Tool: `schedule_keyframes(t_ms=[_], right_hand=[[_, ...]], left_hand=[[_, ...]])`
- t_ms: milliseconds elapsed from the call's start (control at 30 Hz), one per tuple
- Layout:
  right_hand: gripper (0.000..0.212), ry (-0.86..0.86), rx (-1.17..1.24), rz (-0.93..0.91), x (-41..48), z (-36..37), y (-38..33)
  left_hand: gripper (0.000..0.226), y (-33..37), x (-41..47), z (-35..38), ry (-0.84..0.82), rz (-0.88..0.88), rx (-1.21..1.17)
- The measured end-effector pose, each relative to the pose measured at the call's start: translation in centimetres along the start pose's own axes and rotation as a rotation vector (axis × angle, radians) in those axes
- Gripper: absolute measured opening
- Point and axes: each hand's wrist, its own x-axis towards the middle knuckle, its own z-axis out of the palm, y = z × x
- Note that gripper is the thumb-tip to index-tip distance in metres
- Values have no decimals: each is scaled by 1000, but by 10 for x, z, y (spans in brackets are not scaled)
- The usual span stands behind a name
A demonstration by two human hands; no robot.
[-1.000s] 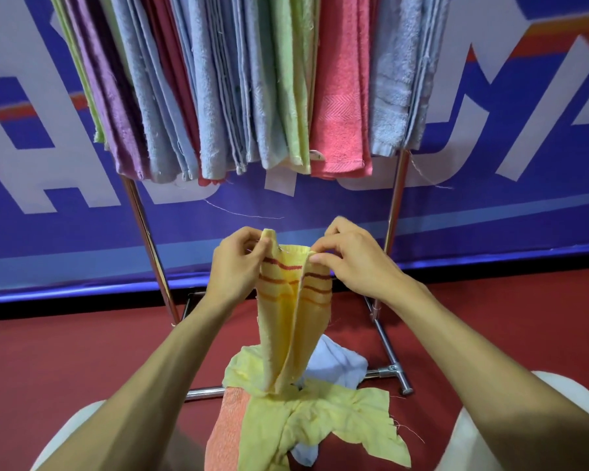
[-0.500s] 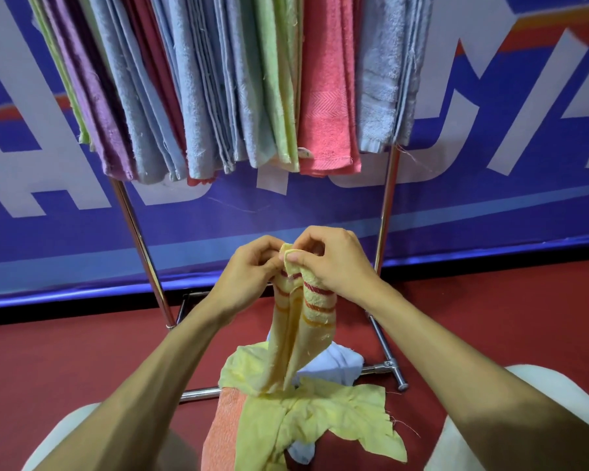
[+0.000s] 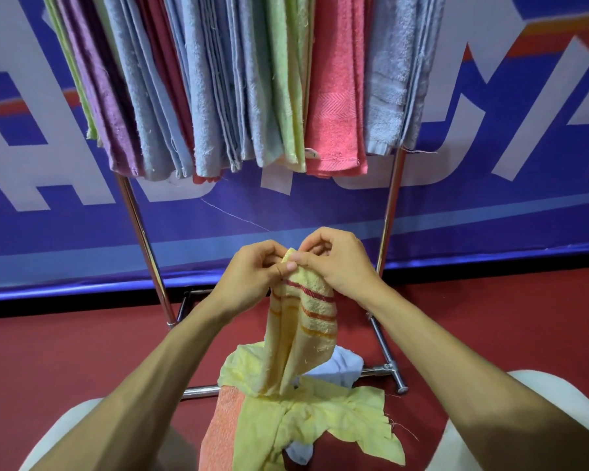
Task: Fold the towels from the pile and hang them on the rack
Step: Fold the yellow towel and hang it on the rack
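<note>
A yellow towel with red and orange stripes [image 3: 303,328] hangs folded lengthwise in front of me. My left hand [image 3: 252,277] and my right hand [image 3: 337,263] pinch its top corners together, fingertips touching. Below it on the red floor lies the pile [image 3: 303,419]: a pale yellow cloth, an orange towel and a white one. The chrome rack [image 3: 140,226] stands behind, its bar crowded with several hung towels [image 3: 238,79] in purple, blue, green and pink.
A blue and white banner [image 3: 490,198] covers the wall behind the rack. The rack's foot bar [image 3: 385,368] runs across the floor right of the pile. My knees in light trousers [image 3: 524,419] frame the bottom corners.
My hands have moved together, bringing the towel's two top corners from apart to meeting, so the towel has closed into a narrower fold.
</note>
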Motion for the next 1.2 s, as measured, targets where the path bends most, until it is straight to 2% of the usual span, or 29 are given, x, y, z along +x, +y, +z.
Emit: schedule_keyframes(t_ms=[100,200,300,433,500,567,633,700,800,900,967,1100,1200], right_hand=[[19,-83,51,15,3,-4,3],[22,-151,-35,-24,2,-10,6],[19,-181,-194,-78,2,-12,14],[14,-117,-301,-167,5,-8,16],[16,-74,-375,-201,5,-7,15],[21,-116,-412,-182,4,-8,16],[25,-178,-319,-109,3,-9,16],[23,-182,-113,-26,3,-9,14],[10,-38,181,28,6,-11,12],[16,69,359,84,10,-17,13],[20,67,412,162,12,-18,16],[5,-36,450,335,12,-13,20],[5,64,461,348,13,-14,18]], left_hand=[[7,6,-2,0,48,33,-80],[15,14,-2,-5,220,3,-272],[26,14,3,-18,410,-57,-346],[31,8,6,-24,542,-49,-288],[30,4,7,-25,553,2,-190],[28,1,7,-27,541,53,-138],[29,0,7,-27,537,83,-139],[31,2,7,-27,545,92,-145],[33,2,13,-28,578,86,-156],[29,3,16,-27,603,117,-173],[25,4,17,-25,589,159,-140],[18,5,15,-29,528,247,-7],[13,7,12,-43,472,249,63]])
